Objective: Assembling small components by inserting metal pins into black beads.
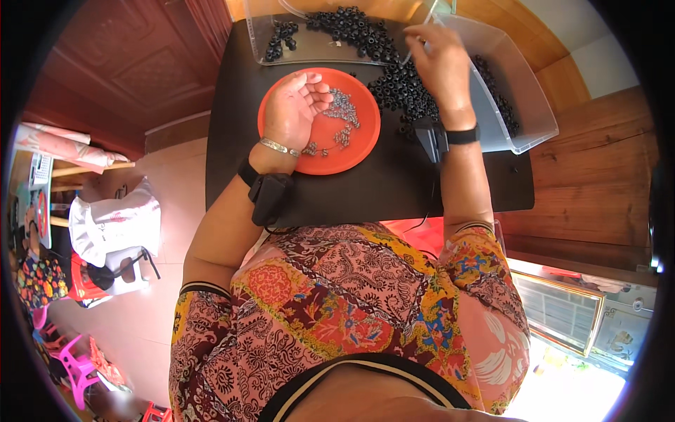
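My left hand (291, 111) is over the left side of a round red plate (320, 156), palm turned up and fingers loosely curled but apart. I see nothing held in it. Small silver metal pieces (342, 109) lie scattered on the plate beside its fingertips. My right hand (441, 65) is raised at the far right, thumb and forefinger apart above the gap between two clear plastic bins. Nothing shows between them. Below and left of that wrist, a pile of small black ring-shaped parts (402, 90) lies on the dark table (365, 197).
One clear bin (302, 55) at the back holds more black parts; the other bin (520, 144) stands at the right with some inside. Dark boxy devices are strapped to both wrists, a thin cable trailing from the right one. A wooden cabinet (583, 183) borders the right side.
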A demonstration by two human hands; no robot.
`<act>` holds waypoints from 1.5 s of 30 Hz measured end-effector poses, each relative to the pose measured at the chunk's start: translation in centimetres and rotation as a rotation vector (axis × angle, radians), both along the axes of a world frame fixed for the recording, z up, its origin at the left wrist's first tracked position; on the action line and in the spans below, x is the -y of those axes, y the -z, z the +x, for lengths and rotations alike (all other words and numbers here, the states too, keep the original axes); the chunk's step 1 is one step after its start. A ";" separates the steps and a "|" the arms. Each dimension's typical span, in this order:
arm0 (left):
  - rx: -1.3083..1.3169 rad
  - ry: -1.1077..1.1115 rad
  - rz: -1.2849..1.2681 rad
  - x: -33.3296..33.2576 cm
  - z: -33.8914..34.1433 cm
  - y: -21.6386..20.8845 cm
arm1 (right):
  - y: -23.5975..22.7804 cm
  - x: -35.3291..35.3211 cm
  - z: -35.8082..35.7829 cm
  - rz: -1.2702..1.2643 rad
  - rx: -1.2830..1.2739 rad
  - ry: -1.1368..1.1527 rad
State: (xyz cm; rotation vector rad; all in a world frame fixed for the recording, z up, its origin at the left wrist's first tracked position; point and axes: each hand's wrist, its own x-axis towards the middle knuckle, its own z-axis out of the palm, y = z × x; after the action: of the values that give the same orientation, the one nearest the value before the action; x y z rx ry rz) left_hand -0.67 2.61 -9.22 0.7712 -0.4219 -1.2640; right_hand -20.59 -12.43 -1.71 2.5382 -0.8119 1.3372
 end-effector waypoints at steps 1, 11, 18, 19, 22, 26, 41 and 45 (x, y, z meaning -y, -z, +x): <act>0.000 0.007 0.000 0.1 -0.1 -0.1 | 1.2 0.7 0.0 0.067 -0.084 -0.031; -0.051 -0.058 0.200 0.7 0.6 0.6 | 5.6 1.4 0.7 0.508 -0.480 -0.165; -0.053 -0.102 0.143 1.4 2.6 1.0 | 6.3 1.2 0.9 0.372 -0.535 -0.141; -0.052 -0.103 0.145 1.7 2.9 1.2 | 6.4 1.2 0.9 0.361 -0.520 -0.133; -0.065 -0.152 0.115 2.5 4.3 1.7 | 6.3 1.1 1.0 0.381 -0.473 -0.108; -0.042 -0.186 0.101 2.6 4.3 1.0 | 6.1 1.0 1.3 0.389 -0.311 -0.124; 0.262 0.185 -0.148 0.5 1.3 -1.0 | 3.9 -5.2 4.4 0.872 0.241 -0.681; 0.240 0.215 -0.085 0.3 0.0 -0.8 | 4.8 -5.6 5.0 0.779 0.209 -0.691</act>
State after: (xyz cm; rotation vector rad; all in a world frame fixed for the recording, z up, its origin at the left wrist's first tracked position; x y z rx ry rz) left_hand -0.72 2.29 -8.41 0.8244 -0.7652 -1.3471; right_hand -15.59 -6.82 -6.48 3.5642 -0.5677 1.7488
